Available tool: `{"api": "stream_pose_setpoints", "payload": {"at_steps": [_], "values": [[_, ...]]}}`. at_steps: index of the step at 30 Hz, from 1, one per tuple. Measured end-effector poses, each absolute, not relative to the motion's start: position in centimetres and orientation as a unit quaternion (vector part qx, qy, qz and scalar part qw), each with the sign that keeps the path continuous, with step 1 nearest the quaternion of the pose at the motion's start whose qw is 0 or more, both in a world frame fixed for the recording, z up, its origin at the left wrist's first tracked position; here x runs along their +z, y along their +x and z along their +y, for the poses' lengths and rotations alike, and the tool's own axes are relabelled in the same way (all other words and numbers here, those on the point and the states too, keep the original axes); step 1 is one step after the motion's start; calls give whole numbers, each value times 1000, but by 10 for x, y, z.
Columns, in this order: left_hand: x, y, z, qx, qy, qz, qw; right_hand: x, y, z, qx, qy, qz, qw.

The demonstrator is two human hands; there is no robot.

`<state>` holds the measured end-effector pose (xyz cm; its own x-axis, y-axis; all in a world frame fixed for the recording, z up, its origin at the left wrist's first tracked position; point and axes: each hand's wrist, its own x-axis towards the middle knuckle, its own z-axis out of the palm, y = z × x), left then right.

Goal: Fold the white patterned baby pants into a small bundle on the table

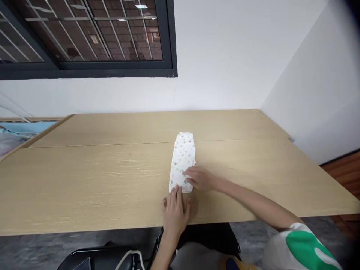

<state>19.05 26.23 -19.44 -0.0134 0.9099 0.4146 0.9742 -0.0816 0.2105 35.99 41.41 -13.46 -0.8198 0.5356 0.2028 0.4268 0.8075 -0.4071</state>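
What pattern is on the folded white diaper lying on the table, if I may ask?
The folded white diaper shows small scattered green motifs, best in the head view.

Bright, even room light; soft shadow by the left hand; corners warped, darkened.

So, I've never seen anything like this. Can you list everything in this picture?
folded printed cloth: 1, white with small coloured motifs, middle of the tabletop
tabletop: 1, pale wood, centre of view, seam across it
window: 1, dark frame, brick beyond, upper left
wall: 1, white, behind the table
wooden floor: 1, reddish brown, right edge
black seat or bag: 1, black, bottom left
left hand: 1, bare, fingertips at the cloth's near end
right hand: 1, bare, fingers on the cloth
sleeve: 1, green and white, lower right
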Motion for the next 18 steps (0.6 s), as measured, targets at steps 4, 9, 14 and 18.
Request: {"api": "stream_pose_setpoints", "payload": {"at_steps": [4,9,14,18], "values": [[-191,182,245,-265,-750,-605,41,-143,392,355,174,-220,-949,144],[-175,173,220,-229,-821,-523,-20,-150,413,298,146,-236,-948,160],[-168,171,211,-222,-865,-449,-31,-167,418,262,78,-261,-948,162],[-156,175,200,-275,-868,-406,-73,-159,424,243,74,-270,-950,137]]}}
